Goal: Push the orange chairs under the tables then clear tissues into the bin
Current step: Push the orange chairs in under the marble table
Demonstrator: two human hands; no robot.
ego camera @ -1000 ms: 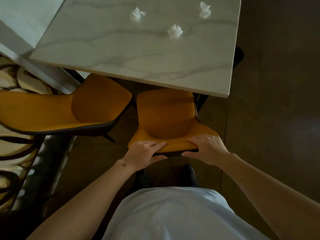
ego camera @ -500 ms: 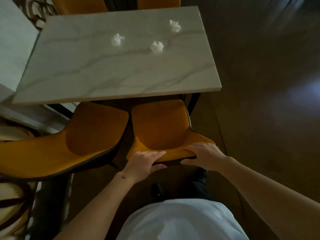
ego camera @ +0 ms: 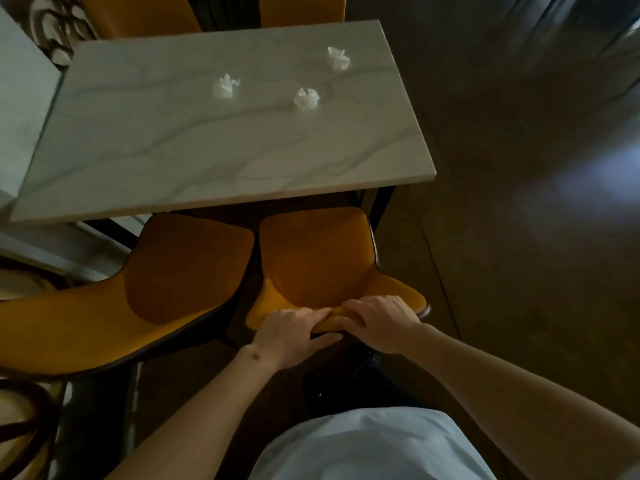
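Observation:
An orange chair (ego camera: pixel 317 258) stands in front of me with its seat's front edge at the near edge of the marble table (ego camera: pixel 207 161). My left hand (ego camera: pixel 294 332) and my right hand (ego camera: pixel 379 322) both grip the top of its backrest, close together. A second orange chair (ego camera: pixel 145 299) stands beside it on the left, turned at an angle. Three crumpled white tissues lie on the tabletop: one at the left (ego camera: pixel 227 87), one in the middle (ego camera: pixel 306 98), one at the far right (ego camera: pixel 338 58).
Two more orange chair backs (ego camera: pixel 138 15) (ego camera: pixel 304 8) show beyond the table's far edge. Another pale table (ego camera: pixel 20 109) adjoins on the left. A patterned rug (ego camera: pixel 20 427) lies at the lower left. Dark wooden floor (ego camera: pixel 519 237) stretches to the right.
The view has pulled back, so the whole tabletop and the far chairs show now. My hands have slid closer together on the backrest. The chair sits less far under the table.

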